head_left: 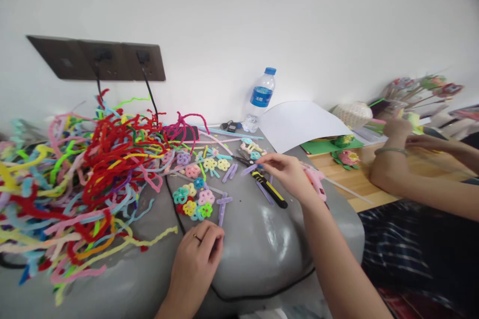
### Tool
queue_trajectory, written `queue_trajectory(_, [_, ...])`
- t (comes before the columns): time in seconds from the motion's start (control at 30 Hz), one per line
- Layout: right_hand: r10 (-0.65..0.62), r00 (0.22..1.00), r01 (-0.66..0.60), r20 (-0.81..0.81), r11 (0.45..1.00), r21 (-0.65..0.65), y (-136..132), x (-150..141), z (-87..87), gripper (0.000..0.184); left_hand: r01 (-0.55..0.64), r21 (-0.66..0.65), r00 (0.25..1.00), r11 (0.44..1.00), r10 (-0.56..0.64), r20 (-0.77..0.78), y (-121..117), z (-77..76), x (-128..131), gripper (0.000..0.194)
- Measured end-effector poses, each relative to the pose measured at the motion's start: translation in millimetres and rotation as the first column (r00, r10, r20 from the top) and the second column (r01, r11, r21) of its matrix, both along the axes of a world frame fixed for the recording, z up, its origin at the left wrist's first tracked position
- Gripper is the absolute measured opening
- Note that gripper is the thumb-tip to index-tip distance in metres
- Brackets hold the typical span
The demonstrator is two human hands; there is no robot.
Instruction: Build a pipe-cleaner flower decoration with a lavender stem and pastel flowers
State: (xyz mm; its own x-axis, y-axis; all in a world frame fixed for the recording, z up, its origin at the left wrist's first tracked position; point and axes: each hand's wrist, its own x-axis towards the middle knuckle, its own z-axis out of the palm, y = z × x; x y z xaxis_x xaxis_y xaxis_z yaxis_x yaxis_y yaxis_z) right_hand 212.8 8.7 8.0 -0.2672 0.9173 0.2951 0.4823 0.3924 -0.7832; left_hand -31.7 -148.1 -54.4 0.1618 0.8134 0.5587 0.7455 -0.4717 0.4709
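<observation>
My left hand (198,256), a ring on one finger, has its fingers curled round the lower end of a lilac pipe-cleaner piece (221,214) with a short crosspiece near its top. In a pinch, my right hand (284,174) has another short lilac pipe-cleaner piece (249,169), above a black-and-yellow utility knife (270,189) lying on the grey surface. A small pile of pipe-cleaner flowers (192,202) in several colours sits just beyond my left hand. More lilac pieces (229,173) lie between the hands, and dark-handled pliers or scissors (245,160) show partly behind the right fingertips.
A tangled heap of pipe cleaners (112,174) covers the left side. A water bottle (262,94) leans by the wall near white paper (303,124). A pink glue gun (316,182) rests beside my right wrist. At right, another person's arms (404,164) work over a wooden table.
</observation>
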Motion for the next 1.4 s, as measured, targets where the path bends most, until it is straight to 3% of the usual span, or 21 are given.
queue_trajectory(0.2, [0.203, 0.964, -0.202, 0.170, 0.979, -0.024, 28.4, -14.6, -5.6, 0.012, -0.001, 0.006, 1.000, 1.000, 0.001, 0.007, -0.2, -1.5, -0.4, 0.023])
queue_trajectory(0.67, [0.174, 0.938, -0.215, 0.301, 0.970, 0.110, 43.0, -5.7, -12.9, 0.013, -0.001, -0.010, 1.000, 1.000, 0.001, 0.025, -0.7, -0.1, 0.6, 0.024])
queue_trajectory(0.93, [0.248, 0.883, -0.319, 0.398, 0.940, 0.123, 45.3, -15.8, -19.8, 0.012, -0.005, 0.002, 1.000, 1.000, 0.005, 0.018, 0.0, 0.4, 0.6, 0.023])
queue_trajectory(1.27, [0.346, 0.804, -0.445, 0.484, 0.889, 0.104, 41.3, -17.7, -12.0, 0.014, 0.001, -0.005, 1.000, 1.000, -0.001, 0.017, -0.9, -0.3, 0.1, 0.023])
queue_trajectory(1.4, [0.327, 0.808, -0.429, 0.490, 0.897, 0.109, 30.2, -14.7, -6.7, 0.016, 0.000, -0.005, 1.000, 1.000, 0.000, 0.019, -0.8, -1.9, 0.0, 0.023])
